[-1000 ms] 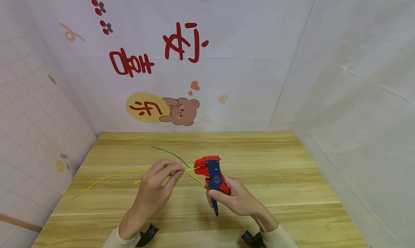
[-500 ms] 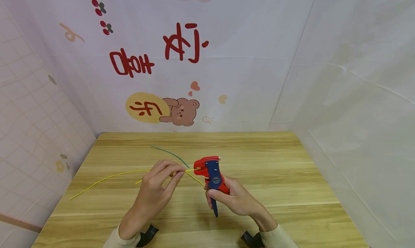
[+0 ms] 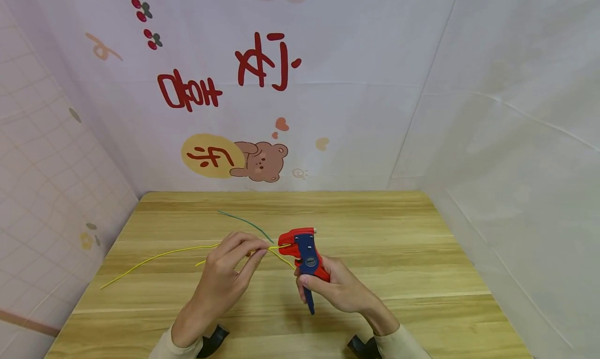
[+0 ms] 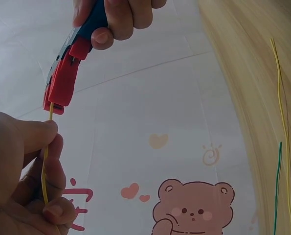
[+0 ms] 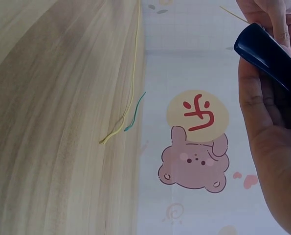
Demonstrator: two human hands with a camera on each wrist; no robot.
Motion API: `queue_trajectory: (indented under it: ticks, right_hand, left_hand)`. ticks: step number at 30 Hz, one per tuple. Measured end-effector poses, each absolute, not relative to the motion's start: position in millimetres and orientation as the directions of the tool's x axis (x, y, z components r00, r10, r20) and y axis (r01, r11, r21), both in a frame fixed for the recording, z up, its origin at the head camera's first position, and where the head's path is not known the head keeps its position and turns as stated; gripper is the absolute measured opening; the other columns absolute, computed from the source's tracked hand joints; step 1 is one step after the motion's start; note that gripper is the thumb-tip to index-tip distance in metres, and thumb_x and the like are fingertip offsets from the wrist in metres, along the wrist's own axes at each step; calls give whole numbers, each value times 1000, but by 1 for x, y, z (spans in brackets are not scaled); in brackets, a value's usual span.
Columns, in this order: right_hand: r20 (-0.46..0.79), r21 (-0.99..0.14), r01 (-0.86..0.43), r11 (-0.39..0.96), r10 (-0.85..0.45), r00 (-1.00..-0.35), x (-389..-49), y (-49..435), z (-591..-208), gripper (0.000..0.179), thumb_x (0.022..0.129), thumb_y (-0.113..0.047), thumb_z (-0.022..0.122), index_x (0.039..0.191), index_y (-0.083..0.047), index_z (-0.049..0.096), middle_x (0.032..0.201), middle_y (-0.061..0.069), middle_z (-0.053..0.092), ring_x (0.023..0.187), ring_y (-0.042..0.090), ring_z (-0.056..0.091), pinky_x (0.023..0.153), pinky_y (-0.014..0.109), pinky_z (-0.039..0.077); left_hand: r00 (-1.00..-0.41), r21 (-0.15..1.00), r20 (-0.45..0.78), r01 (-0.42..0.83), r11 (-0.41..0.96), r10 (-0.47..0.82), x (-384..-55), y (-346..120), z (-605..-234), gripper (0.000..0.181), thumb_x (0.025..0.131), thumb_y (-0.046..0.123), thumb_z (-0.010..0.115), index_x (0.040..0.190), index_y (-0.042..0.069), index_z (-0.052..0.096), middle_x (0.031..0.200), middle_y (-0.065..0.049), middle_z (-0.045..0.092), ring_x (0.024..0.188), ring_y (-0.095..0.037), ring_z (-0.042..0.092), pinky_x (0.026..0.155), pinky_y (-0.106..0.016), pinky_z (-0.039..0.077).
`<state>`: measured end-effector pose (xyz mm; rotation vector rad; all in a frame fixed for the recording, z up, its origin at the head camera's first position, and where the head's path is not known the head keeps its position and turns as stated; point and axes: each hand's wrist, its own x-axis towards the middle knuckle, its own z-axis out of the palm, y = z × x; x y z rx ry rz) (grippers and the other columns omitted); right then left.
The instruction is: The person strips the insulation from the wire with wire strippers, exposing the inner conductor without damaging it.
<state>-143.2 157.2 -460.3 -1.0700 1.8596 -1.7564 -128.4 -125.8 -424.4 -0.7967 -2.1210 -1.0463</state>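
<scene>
My left hand [image 3: 224, 273] pinches a thin yellow wire [image 4: 51, 111] between thumb and fingers. One end of this wire enters the red nose of a red-and-blue wire stripper [image 3: 307, 248], and its tip is hidden there in the left wrist view. My right hand [image 3: 341, 287] grips the stripper by its handles, holding it above the table with the nose towards my left hand. In the right wrist view a dark blue handle [image 5: 267, 54] shows within the right hand's grasp.
On the wooden table [image 3: 398, 234] lies another long yellow wire [image 3: 157, 255], running behind both hands. A short green wire [image 3: 247, 222] lies beyond it. White printed cloth [image 3: 351, 88] stands along the back and sides of the table.
The wire stripper and my right hand have shifted slightly left, with the stripper's head a little lower. My left hand stays almost still, its pinch on the yellow wire unchanged.
</scene>
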Motion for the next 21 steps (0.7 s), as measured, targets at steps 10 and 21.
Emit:
queue_trajectory:
  ticks: [10,21]
  right_hand:
    - [230,-957,-287,-46,-722,-652,-143,156,-461,14,119,-5,51,126,0,63,93,26,70,82,25,73,84,32,66]
    - [214,-968,-244,-64,-718,-663,-141,153,-464,15,120,-6,50,127,2,61,93,28,68,81,19,71,80,31,66]
  left_hand:
    - [-608,436,753,747,502,251,-127,-127,-425,24,90,-8,88,107,9,85,101,-1,79,93,-15,73,83,-16,60]
    - [-603,431,750,756,492,270,-126,-128,-424,24,91,-7,87,109,9,85,103,-1,78,93,-15,72,84,-16,59]
